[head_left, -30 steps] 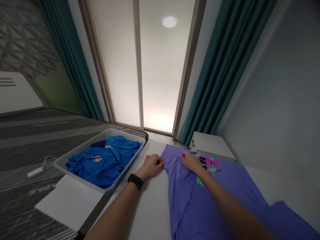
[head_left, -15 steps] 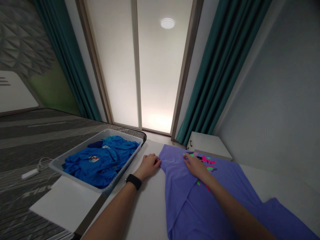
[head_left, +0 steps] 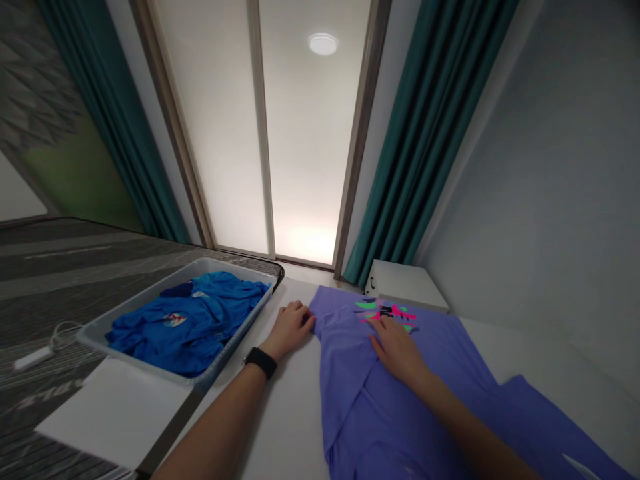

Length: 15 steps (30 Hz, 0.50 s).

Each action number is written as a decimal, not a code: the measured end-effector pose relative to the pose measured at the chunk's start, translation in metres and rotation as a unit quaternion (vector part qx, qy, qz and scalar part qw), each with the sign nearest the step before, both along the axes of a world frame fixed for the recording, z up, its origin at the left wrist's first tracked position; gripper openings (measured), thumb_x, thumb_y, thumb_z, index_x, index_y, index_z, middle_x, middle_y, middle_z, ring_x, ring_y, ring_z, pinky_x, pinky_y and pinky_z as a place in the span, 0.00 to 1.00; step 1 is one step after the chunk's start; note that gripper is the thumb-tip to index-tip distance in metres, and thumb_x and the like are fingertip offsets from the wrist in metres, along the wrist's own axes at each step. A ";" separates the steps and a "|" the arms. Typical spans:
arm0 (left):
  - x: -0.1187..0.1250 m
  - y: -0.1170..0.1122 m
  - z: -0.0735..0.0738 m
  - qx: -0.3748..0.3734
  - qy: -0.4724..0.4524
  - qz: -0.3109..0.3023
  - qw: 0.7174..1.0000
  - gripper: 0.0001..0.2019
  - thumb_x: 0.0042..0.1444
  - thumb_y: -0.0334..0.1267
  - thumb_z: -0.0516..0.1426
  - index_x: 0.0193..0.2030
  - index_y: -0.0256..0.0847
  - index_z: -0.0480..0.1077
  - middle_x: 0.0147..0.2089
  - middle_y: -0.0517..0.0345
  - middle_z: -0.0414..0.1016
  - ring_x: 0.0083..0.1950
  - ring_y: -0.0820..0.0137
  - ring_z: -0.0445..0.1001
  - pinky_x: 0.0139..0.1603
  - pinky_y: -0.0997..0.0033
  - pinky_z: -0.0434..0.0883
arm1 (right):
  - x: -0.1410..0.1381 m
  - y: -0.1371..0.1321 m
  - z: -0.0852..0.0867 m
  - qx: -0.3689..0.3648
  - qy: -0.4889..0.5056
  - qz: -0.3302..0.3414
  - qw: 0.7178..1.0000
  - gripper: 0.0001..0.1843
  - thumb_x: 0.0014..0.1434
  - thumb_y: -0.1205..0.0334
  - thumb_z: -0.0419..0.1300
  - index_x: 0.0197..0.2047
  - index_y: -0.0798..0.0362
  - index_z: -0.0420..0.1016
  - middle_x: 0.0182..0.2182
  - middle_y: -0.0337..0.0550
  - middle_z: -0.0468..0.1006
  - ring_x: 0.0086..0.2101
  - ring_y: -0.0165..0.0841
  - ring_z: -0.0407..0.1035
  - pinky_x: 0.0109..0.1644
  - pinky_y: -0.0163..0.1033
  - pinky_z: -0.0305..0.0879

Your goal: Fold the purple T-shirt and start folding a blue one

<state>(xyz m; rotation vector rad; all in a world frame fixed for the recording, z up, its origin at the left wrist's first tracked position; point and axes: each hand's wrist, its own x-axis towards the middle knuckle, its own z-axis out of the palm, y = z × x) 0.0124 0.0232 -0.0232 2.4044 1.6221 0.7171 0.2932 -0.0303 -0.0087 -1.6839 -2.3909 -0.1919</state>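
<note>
A purple T-shirt (head_left: pixel 450 373) with a pink and green print (head_left: pixel 387 311) lies spread on the white table (head_left: pixel 295 413). My left hand (head_left: pixel 289 328), with a black watch on the wrist, is curled at the shirt's far left corner, its fingers pinched on the cloth edge. My right hand (head_left: pixel 397 347) lies flat on the shirt just below the print, fingers stretched out. A fold of the shirt runs from the left corner down toward me.
A grey tray (head_left: pixel 125 347) holding crumpled blue garments (head_left: pixel 185 323) sits at the table's left edge, partly over a bed. A white cable and adapter (head_left: pixel 35 353) lie on the bed. A small white cabinet (head_left: pixel 405 285) stands behind the table by teal curtains.
My right hand has slid back toward me, from the shirt's top edge to below the print, flattening out. My left hand has stayed at the corner. The camera has swung slightly right.
</note>
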 end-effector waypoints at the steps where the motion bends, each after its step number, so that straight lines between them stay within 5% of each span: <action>1: 0.001 -0.001 -0.001 0.008 0.001 -0.002 1.000 0.11 0.64 0.42 0.53 0.37 0.42 0.74 0.42 0.54 0.73 0.47 0.61 0.70 0.48 0.61 0.61 | 0.000 -0.010 -0.001 -0.003 0.011 0.025 1.000 0.17 0.65 0.66 0.51 0.55 0.54 0.70 0.45 0.51 0.73 0.46 0.42 0.68 0.52 0.45 0.64; 6: 0.004 -0.003 -0.001 0.023 0.006 -0.012 1.000 0.09 0.64 0.42 0.53 0.40 0.42 0.73 0.44 0.53 0.72 0.49 0.60 0.69 0.49 0.61 0.63 | -0.010 -0.060 -0.007 -0.027 0.078 0.126 0.989 0.18 0.63 0.70 0.52 0.54 0.49 0.69 0.43 0.47 0.72 0.44 0.39 0.67 0.50 0.46 0.66; 9: 0.010 -0.010 0.011 0.032 0.013 -0.015 0.999 0.08 0.64 0.40 0.53 0.41 0.42 0.72 0.45 0.52 0.72 0.49 0.60 0.69 0.50 0.60 0.62 | -0.015 -0.078 -0.010 -0.038 0.120 0.150 0.981 0.18 0.62 0.72 0.52 0.53 0.48 0.70 0.45 0.47 0.72 0.46 0.38 0.67 0.52 0.46 0.66; 15: 0.040 -0.072 0.046 -0.036 0.080 -0.132 0.987 0.06 0.64 0.40 0.52 0.39 0.43 0.69 0.36 0.58 0.76 0.39 0.66 0.74 0.45 0.65 0.63 | -0.018 -0.087 -0.011 -0.069 0.173 0.130 0.974 0.16 0.63 0.71 0.53 0.52 0.48 0.70 0.46 0.46 0.72 0.48 0.38 0.66 0.53 0.47 0.65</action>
